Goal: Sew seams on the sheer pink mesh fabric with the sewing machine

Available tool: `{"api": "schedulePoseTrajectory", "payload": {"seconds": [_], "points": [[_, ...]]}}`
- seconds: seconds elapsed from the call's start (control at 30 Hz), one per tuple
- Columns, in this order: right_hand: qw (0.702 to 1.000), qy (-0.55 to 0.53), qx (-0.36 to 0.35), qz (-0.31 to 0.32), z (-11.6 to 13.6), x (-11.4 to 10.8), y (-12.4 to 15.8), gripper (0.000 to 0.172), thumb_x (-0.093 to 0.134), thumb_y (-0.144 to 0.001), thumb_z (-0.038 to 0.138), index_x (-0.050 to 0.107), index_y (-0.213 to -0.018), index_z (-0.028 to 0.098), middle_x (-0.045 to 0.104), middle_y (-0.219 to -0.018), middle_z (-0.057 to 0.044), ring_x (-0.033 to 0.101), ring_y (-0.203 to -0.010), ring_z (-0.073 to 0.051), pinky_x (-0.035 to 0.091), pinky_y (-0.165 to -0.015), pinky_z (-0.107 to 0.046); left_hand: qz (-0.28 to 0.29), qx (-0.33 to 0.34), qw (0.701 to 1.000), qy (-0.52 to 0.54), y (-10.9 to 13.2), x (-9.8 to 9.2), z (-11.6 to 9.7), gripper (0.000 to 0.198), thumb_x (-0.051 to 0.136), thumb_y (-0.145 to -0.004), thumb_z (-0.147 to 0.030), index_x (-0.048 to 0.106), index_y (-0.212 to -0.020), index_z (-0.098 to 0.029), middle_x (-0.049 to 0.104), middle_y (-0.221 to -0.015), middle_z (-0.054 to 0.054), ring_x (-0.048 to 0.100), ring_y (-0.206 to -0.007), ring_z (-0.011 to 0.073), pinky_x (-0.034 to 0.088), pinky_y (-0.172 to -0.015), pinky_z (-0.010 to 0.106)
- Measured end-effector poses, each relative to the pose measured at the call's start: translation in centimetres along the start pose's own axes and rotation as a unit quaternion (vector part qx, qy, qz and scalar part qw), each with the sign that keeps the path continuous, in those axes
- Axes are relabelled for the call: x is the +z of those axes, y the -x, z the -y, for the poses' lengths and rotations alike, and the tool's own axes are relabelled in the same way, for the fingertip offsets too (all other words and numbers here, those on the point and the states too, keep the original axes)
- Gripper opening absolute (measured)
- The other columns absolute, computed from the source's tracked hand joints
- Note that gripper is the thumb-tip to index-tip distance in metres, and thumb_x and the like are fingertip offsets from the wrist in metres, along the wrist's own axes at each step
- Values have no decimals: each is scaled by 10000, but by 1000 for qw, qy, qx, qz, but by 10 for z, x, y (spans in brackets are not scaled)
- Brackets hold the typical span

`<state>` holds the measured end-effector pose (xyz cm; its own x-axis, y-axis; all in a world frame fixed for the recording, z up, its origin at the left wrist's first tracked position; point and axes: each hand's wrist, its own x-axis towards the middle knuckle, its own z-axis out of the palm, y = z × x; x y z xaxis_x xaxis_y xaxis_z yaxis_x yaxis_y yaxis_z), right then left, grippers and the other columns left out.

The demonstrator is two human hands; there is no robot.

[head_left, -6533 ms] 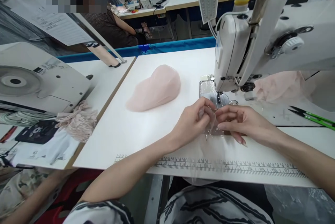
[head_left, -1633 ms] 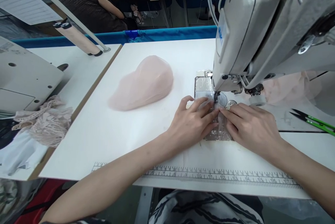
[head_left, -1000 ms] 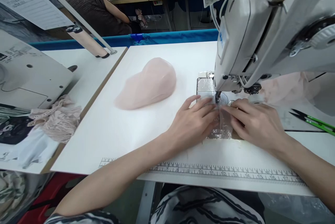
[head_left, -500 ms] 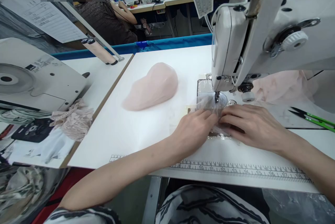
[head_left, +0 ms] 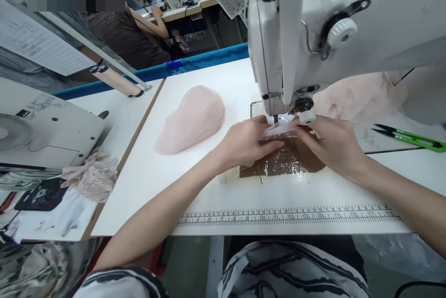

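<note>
A strip of sheer pale pink fabric (head_left: 280, 130) is stretched between my two hands, just in front of the needle of the white sewing machine (head_left: 348, 52). My left hand (head_left: 249, 142) grips its left end, thumb pointing right. At the other end, my right hand (head_left: 331, 142) pinches the fabric between thumb and fingers. Beneath both hands lies a brown patch (head_left: 278, 161) under shiny clear tape. A folded pale pink sheer piece (head_left: 193, 119) rests on the white table (head_left: 139, 186), left of my left hand.
Green thread snips (head_left: 411, 138) lie to the right, near more pink sheer fabric (head_left: 355, 98) under the machine arm. A printed ruler (head_left: 285, 217) runs along the front edge. Another machine (head_left: 45, 121) stands at left. Beyond the blue cloth edge sits a person (head_left: 121, 33).
My hands have moved apart and lifted slightly, drawing the fabric strip taut between them. The brown taped patch now shows below them. The view has shifted a little.
</note>
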<state>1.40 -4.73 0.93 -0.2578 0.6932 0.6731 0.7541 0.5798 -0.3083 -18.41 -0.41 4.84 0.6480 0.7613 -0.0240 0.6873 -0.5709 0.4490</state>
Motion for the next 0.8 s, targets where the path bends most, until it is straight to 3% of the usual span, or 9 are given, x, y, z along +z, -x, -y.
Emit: {"api": "schedulePoseTrajectory", "payload": {"seconds": [0.17, 0.4, 0.5, 0.67, 0.8], "points": [[1000, -7, 4, 6, -2, 1, -1, 131, 495, -925, 216, 581, -827, 207, 648, -652, 7, 510, -476, -105, 414, -432, -242, 3, 20, 999, 38, -5, 2, 7, 214, 523, -875, -283, 636, -766, -138, 599, -858, 49, 553, -678, 133, 416, -607, 266], [992, -73, 54, 82, 0, -3, -1, 117, 494, -916, 201, 597, -861, 198, 680, -711, -3, 600, -551, -121, 451, -473, -245, 32, 19, 985, 167, 1, -6, 11, 406, 487, -916, -377, 523, -586, -143, 478, -738, 9, 442, -593, 89, 361, -540, 239], [982, -124, 70, 121, 2, -7, -1, 116, 493, -904, 172, 601, -870, 195, 697, -775, -4, 635, -605, -119, 481, -518, -231, 22, 67, 983, 167, 8, 1, 13, 456, 455, -934, -367, 518, -546, -136, 475, -737, 10, 441, -583, 80, 373, -533, 229], [966, -130, 39, 218, 6, -11, 2, 124, 544, -851, 127, 645, -877, 193, 675, -801, -4, 612, -637, -116, 471, -543, -230, -69, 193, 979, 13, 24, 26, 15, 315, 446, -936, -268, 658, -752, -126, 563, -784, 42, 495, -594, 90, 406, -500, 221], [973, -38, -50, 223, 8, -10, 5, 186, 524, -852, 93, 684, -837, 187, 676, -835, -29, 627, -714, -150, 479, -597, -274, -171, 275, 932, -159, 32, 40, 10, 284, 492, -938, -247, 641, -731, -121, 554, -684, 20, 499, -583, 111, 426, -498, 244]]}}
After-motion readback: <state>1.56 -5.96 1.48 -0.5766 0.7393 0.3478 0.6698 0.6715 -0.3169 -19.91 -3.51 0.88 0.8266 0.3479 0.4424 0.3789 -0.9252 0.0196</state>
